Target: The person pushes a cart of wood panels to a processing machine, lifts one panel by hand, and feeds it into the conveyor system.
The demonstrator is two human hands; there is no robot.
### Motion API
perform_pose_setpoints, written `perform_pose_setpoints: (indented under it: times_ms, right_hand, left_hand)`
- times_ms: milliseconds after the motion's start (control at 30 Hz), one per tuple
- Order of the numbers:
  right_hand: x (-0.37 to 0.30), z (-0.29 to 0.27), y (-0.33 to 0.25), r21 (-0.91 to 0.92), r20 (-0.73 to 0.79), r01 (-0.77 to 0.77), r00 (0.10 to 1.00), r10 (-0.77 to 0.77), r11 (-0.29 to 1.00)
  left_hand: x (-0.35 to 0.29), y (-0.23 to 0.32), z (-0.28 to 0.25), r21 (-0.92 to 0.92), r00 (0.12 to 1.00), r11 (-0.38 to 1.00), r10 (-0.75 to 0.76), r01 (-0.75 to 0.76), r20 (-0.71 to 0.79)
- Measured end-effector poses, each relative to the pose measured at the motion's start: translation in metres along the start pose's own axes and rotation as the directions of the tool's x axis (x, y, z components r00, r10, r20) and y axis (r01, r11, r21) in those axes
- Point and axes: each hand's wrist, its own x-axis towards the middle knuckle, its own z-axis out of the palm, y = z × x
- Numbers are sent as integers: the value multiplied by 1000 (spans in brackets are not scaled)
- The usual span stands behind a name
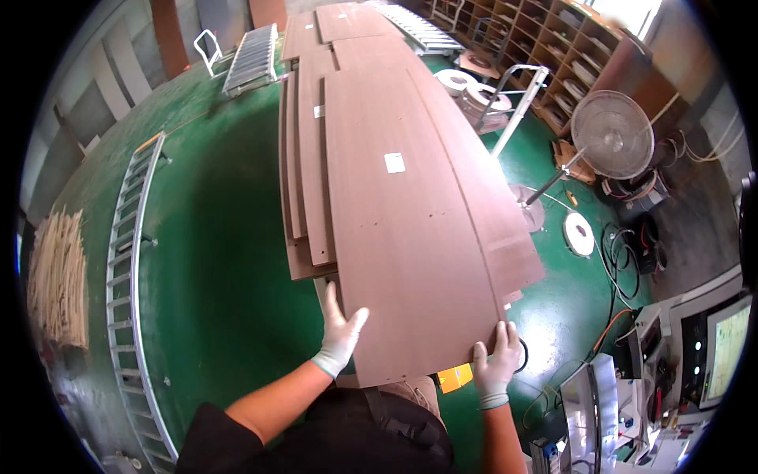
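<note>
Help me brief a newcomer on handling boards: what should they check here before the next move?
1. Left hand at the left edge of the top board: ok.
2. Right hand at its right edge: ok.
3. Pale gloves on both hands: ok.
4. Top board flush with the boards below: not ok, they show past its sides.
5. White roll off the floor: not ok, it lies there.
6. Firmness of grip: cannot tell.

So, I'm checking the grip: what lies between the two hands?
In the head view, the near end of the top board, between left hand and right hand.
</note>
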Motion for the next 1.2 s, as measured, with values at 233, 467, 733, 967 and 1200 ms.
perform_pose_setpoints:
  times_ms: [233, 467, 733, 967, 1200]
  right_hand:
    - [-26, -36, -43, 3, 254, 103, 962, -101, 995]
    - [-35, -64, -69, 262, 390, 97, 899, -197, 960]
    - [7, -111, -103, 864, 257, 49, 813, -522, 502]
    - [32, -201, -83, 999, 38, -35, 957, -288, 15]
    - [20, -188, -3, 941, 33, -106, 973, 227, 321]
  left_hand:
    - [-15, 10, -61, -517, 641, 397, -602, 758, 476]
    - [-40, 131, -73, -422, 936, 856, -175, 298, 306]
    - [-63, 227, 51, -806, 749, 511, 399, 299, 530]
    - [-35, 101, 139, -88, 617, 831, 475, -549, 628]
    - [-32, 13, 115, 451, 632, 470, 362, -759, 686]
